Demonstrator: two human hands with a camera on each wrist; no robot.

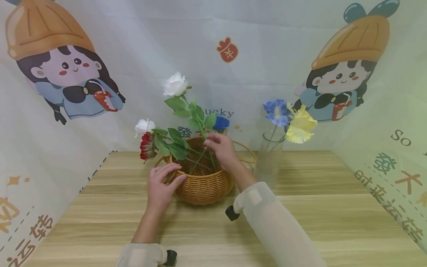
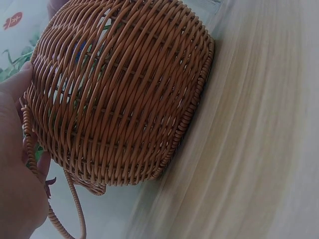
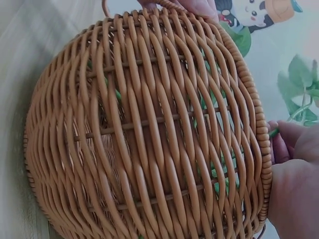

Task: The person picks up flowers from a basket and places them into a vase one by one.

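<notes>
A brown wicker basket (image 1: 205, 189) stands on the table with artificial flowers in it. My right hand (image 1: 222, 150) is over its opening and pinches the green stem (image 3: 274, 132) of a tall white rose (image 1: 175, 84), whose leaves spread above the fingers. My left hand (image 1: 161, 187) holds the basket's left rim, thumb toward the front, beside the looped handle (image 2: 75, 209). Leaning out over the left side are a second white flower (image 1: 144, 127) and a red flower (image 1: 147, 145). A blue flower (image 1: 221, 123) shows behind my right hand. The lower stems are partly hidden by the weave.
Right of the basket stands a clear glass vase (image 1: 269, 159) holding a blue flower (image 1: 277, 112) and a yellow flower (image 1: 301, 125). The basket's right handle loop (image 1: 251, 151) reaches close to it. A printed cloth (image 1: 260, 48) hangs behind the wooden table (image 1: 300, 222).
</notes>
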